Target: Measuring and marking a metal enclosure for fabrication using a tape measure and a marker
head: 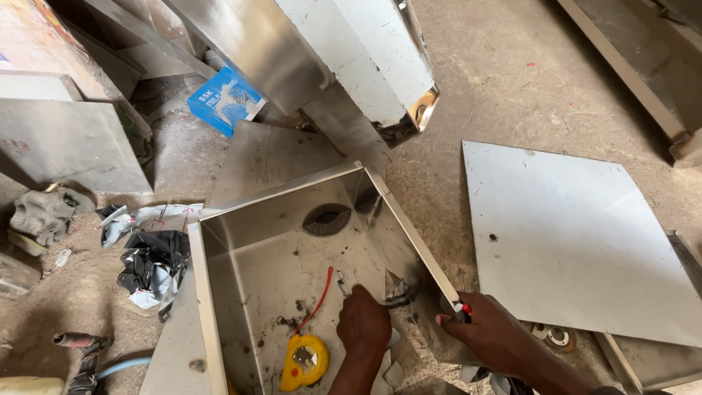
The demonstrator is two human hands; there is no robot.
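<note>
Left hand reaching down inside the open steel box, fingers curled near a small metal piece on the box floor, grip on it not clear to tell; right hand closing around a small red-and-white object at the near end of the box's right rim. Yellow tape measure lying on the box floor beside the left wrist, red cord trailing from it, round drain grille showing toward the far wall. Flat steel sheet lying on the concrete floor to the right, black plastic scrap to the left, blue carton beyond the far left corner.

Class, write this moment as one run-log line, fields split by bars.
left hand: inside steel tray | right hand: on tray rim, gripping small red-tipped tool | yellow tape measure: in tray
</note>
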